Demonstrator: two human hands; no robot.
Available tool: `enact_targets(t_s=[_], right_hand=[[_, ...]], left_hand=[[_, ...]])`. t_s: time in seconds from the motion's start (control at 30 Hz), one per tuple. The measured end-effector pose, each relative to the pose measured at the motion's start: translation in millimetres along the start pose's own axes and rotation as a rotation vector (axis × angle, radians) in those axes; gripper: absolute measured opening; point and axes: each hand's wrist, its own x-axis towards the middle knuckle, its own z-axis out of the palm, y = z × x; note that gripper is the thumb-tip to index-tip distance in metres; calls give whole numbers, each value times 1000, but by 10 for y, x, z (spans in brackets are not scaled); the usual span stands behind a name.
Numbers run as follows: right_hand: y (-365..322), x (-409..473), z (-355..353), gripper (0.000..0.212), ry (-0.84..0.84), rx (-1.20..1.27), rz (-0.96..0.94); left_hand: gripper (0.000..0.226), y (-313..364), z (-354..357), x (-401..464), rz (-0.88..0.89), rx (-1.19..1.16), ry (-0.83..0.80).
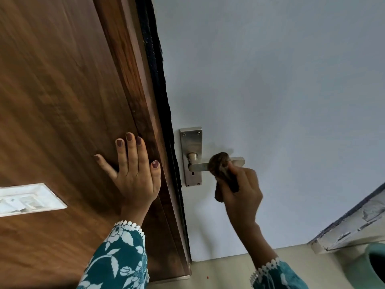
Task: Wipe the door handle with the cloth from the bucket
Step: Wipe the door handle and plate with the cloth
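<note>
From the head camera, the right hand (239, 190) is closed around a bunched brown cloth (221, 166), pressing it over the middle of the metal door handle (216, 163), probably so the wad can rub along the lever. The lever juts from its plate (191, 142) on the pale door (270, 80). The left hand (133, 170) lies open and flat, fingers spread, against the wooden frame (62, 101), holding nothing; it seems to brace the person while wiping. A green bucket (375, 265) shows at the lower right edge, well apart from the handle.
</note>
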Motion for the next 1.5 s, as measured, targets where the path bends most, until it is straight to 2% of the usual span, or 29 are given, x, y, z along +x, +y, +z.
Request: enact_targets(t_s=[0.17, 0.4, 0.53, 0.67, 0.73, 0.8, 0.9, 0.97, 1.07, 1.17, 1.23, 1.3, 1.37, 1.4, 1.5], right_hand=[[-238, -81, 253, 27, -15, 26, -177], [-284, -115, 385, 25, -50, -2, -304], [-299, -202, 437, 25, -187, -20, -282], [-249, -200, 299, 37, -310, 48, -211], [-253, -213, 122, 39, -353, 155, -43], [-283, -224, -74, 37, -399, 376, 313], [-269, -142, -325, 28, -499, 846, 773], [-277, -85, -430, 32, -570, 1097, 920], [-318, -67, -503, 41, -602, 1224, 999], [-316, -105, -510, 39, -608, 1117, 966], [-323, -129, -510, 32, -590, 922, 883], [-301, -151, -501, 32, -540, 636, 713], [-287, -167, -501, 26, -498, 469, 609], [-311, -170, -508, 24, -517, 470, 606], [-384, -200, -501, 39, -634, 530, 621]], left_hand=[[56, 3, -9, 6, 6, -5, 8], [56, 7, -11, 15, -4, -1, 3], [56, 3, -43, 25, -13, 6, -39], [56, -11, -119, 46, -22, -25, -115], [55, -8, -184, 65, -46, -64, -178], [54, 72, -287, 57, -135, -178, -233], [52, 392, -567, -72, -278, -541, -298], [53, 674, -794, -188, -423, -852, -403], [53, 1019, -1040, -195, -835, -1264, -667], [34, 1159, -1089, -161, -1221, -1512, -896], [36, 1152, -1091, -169, -1295, -1565, -910], [44, 1128, -1102, -165, -1320, -1583, -885], [46, 1112, -1111, -167, -1280, -1579, -871], [45, 1106, -1110, -175, -1253, -1564, -864], [38, 1083, -1061, -235, -1175, -1450, -851]])
